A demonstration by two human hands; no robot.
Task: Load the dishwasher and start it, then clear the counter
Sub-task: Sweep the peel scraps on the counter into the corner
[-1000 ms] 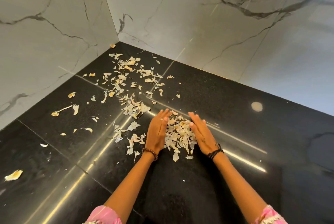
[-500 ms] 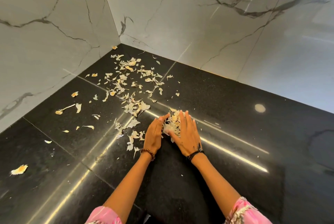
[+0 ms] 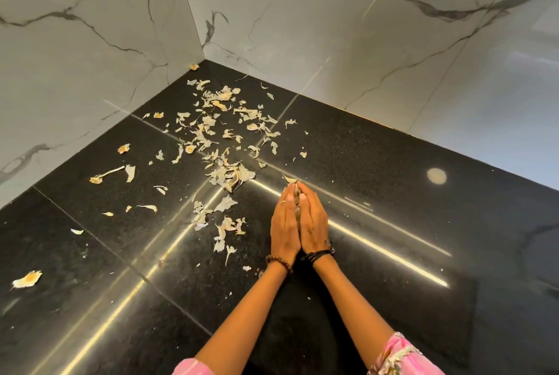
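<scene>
Left hand [image 3: 284,223] and right hand [image 3: 313,223] pressed flat together, sandwiching a wad of garlic peels [image 3: 297,193] just above the black desk [image 3: 393,238]; papery, featherlight, crumbly, likely best scooped from both sides, more peels [image 3: 220,132] scattered toward the corner.

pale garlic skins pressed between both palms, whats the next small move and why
Probably lift the pressed-together left hand and right hand straight up, palms sealed: they sandwich a bunch of pale papery garlic skins, and loose peels remain across the black granite counter.
</scene>
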